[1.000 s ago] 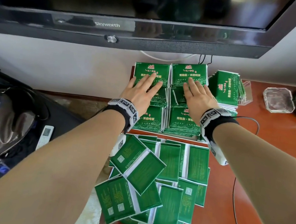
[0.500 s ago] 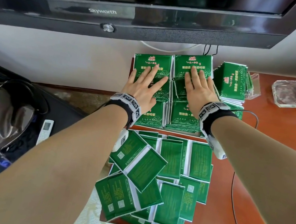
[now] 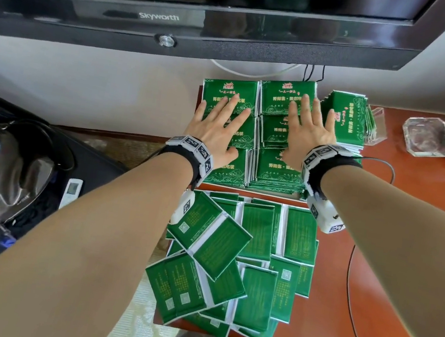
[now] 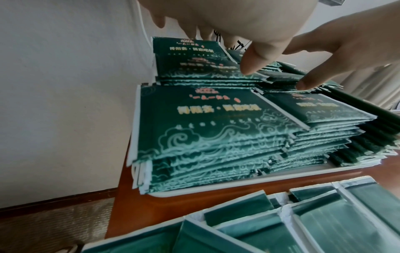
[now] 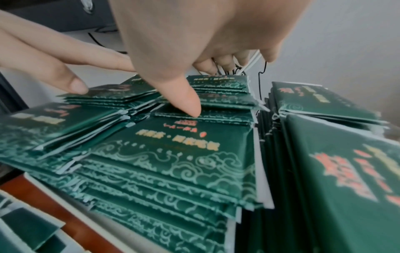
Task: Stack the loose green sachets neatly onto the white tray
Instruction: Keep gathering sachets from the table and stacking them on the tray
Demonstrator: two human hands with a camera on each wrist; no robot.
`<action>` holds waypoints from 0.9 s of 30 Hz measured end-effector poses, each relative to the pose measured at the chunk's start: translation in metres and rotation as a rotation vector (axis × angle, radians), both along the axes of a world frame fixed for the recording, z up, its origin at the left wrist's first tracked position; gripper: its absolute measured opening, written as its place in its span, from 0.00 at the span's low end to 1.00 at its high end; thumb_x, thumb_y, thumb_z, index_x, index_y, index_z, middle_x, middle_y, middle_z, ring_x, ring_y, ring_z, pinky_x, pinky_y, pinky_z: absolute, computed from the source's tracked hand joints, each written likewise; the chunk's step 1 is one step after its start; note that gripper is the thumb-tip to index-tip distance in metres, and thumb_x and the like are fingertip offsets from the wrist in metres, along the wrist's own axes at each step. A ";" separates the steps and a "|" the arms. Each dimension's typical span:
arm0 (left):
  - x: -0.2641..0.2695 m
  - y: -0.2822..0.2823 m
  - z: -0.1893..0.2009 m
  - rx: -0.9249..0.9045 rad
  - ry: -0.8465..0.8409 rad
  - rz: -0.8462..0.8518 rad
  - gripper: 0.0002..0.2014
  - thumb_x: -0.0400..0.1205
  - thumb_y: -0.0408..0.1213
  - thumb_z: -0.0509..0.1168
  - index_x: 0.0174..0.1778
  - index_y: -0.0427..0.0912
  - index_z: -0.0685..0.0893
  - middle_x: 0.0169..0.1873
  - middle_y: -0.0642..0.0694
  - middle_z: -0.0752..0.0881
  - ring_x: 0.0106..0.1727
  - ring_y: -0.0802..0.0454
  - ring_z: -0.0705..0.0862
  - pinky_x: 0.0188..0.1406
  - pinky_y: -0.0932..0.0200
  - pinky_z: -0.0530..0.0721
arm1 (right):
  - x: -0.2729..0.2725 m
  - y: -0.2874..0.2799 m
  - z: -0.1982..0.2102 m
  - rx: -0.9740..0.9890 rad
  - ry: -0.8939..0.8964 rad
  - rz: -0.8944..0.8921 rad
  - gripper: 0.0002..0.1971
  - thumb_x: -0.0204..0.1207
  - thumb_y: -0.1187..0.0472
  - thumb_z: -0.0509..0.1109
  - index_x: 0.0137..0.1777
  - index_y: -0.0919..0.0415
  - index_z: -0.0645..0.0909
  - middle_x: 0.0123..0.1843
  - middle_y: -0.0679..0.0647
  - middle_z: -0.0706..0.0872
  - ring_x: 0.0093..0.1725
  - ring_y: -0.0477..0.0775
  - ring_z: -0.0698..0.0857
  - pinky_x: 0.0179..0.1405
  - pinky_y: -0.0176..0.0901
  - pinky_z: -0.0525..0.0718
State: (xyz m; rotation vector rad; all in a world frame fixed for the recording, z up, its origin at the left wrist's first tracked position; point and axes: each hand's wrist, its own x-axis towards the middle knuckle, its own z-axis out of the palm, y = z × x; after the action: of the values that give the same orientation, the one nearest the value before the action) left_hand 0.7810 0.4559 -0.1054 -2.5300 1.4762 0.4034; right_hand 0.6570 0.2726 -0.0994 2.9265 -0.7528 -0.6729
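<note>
Progress: judged roughly half done. Glossy green foil sachets with gold lettering and pale wave print are stacked printed side up on the flat white plastic tray, which sits at the 12 o'clock end of the reddish-brown wooden bench, against the wall under the black flat-screen television. Two columns of three stacks are seen; the edges are slightly stepped, not yet square. A further stack of the same sachets stands at 1 o'clock, just beside the columns; whether it is on the tray cannot be told.

Left to do: a spread of loose green sachets, plain backs up with white seams, is scattered at 6 o'clock on the bench, overlapping at odd angles, apart from the tray.

Hands: the left hand is laid flat, fingers spread and straight, over the left column; the right hand likewise over the right column. Nothing is held in either grip; the wrist views show the fingertips at or just above the top sachets, contact not certain.

Handling, as a judgement: the foil looks slick, so tall stacks may slide.

Also noted: a clear glass ashtray at 2 o'clock.
</note>
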 end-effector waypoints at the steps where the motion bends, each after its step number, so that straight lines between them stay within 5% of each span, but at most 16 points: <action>1: -0.003 0.002 0.003 0.000 0.000 0.000 0.43 0.84 0.55 0.59 0.88 0.56 0.38 0.87 0.46 0.33 0.89 0.46 0.40 0.86 0.35 0.42 | -0.003 0.002 0.004 0.000 -0.002 -0.004 0.53 0.76 0.52 0.71 0.88 0.59 0.34 0.89 0.62 0.36 0.87 0.66 0.38 0.84 0.71 0.44; 6: -0.018 0.008 0.036 -0.011 0.006 -0.006 0.42 0.84 0.53 0.59 0.89 0.54 0.39 0.88 0.46 0.35 0.89 0.46 0.40 0.86 0.35 0.42 | -0.019 0.011 0.036 0.002 -0.011 -0.009 0.48 0.77 0.61 0.69 0.89 0.57 0.39 0.89 0.62 0.41 0.88 0.66 0.44 0.85 0.70 0.46; 9: -0.030 0.004 0.074 -0.038 0.002 -0.021 0.40 0.85 0.52 0.58 0.89 0.52 0.42 0.88 0.46 0.39 0.89 0.46 0.42 0.86 0.35 0.43 | -0.031 0.016 0.077 0.018 -0.059 -0.060 0.38 0.77 0.62 0.69 0.85 0.59 0.57 0.84 0.66 0.62 0.84 0.67 0.61 0.82 0.68 0.60; 11: -0.037 -0.001 0.101 -0.034 0.015 -0.017 0.38 0.85 0.51 0.58 0.89 0.50 0.47 0.89 0.45 0.46 0.89 0.45 0.48 0.86 0.35 0.48 | -0.038 0.016 0.105 0.058 -0.076 -0.091 0.25 0.77 0.63 0.67 0.76 0.61 0.71 0.68 0.66 0.79 0.67 0.68 0.80 0.66 0.62 0.81; 13: -0.047 -0.007 0.132 -0.015 0.019 -0.010 0.35 0.84 0.51 0.59 0.87 0.48 0.59 0.86 0.43 0.61 0.84 0.41 0.64 0.82 0.35 0.62 | -0.043 0.019 0.130 0.080 -0.032 -0.099 0.18 0.75 0.63 0.66 0.65 0.62 0.80 0.59 0.64 0.86 0.56 0.68 0.86 0.54 0.56 0.87; 16: -0.068 -0.015 0.181 -0.033 0.048 0.012 0.28 0.85 0.49 0.62 0.81 0.45 0.70 0.76 0.41 0.77 0.73 0.37 0.78 0.69 0.42 0.77 | -0.058 0.023 0.163 0.061 -0.012 -0.099 0.09 0.69 0.60 0.67 0.47 0.61 0.83 0.53 0.63 0.90 0.48 0.67 0.88 0.54 0.58 0.89; 19: -0.090 -0.020 0.208 -0.090 0.014 -0.046 0.27 0.85 0.52 0.62 0.79 0.46 0.73 0.73 0.40 0.79 0.71 0.36 0.79 0.68 0.41 0.77 | -0.083 0.034 0.192 0.065 -0.051 -0.131 0.13 0.74 0.60 0.65 0.56 0.60 0.85 0.57 0.61 0.89 0.55 0.67 0.87 0.59 0.52 0.86; 23: -0.121 -0.020 0.214 -0.098 -0.031 -0.106 0.25 0.85 0.50 0.62 0.78 0.46 0.74 0.71 0.41 0.80 0.69 0.36 0.80 0.65 0.43 0.80 | -0.121 0.035 0.203 0.061 -0.120 -0.214 0.17 0.73 0.59 0.65 0.59 0.58 0.87 0.59 0.59 0.90 0.56 0.65 0.88 0.60 0.56 0.87; 27: -0.146 -0.028 0.215 -0.102 -0.036 -0.130 0.24 0.84 0.49 0.64 0.75 0.45 0.77 0.68 0.39 0.83 0.65 0.37 0.83 0.62 0.43 0.84 | -0.156 0.024 0.194 0.048 -0.110 -0.221 0.11 0.77 0.59 0.75 0.58 0.58 0.89 0.59 0.54 0.90 0.54 0.58 0.88 0.50 0.39 0.87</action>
State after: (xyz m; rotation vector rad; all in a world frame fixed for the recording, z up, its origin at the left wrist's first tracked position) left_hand 0.6346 0.4279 0.1094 -2.4844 1.6759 0.2674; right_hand 0.5008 0.2969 0.0947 2.9713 -1.0994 -0.5544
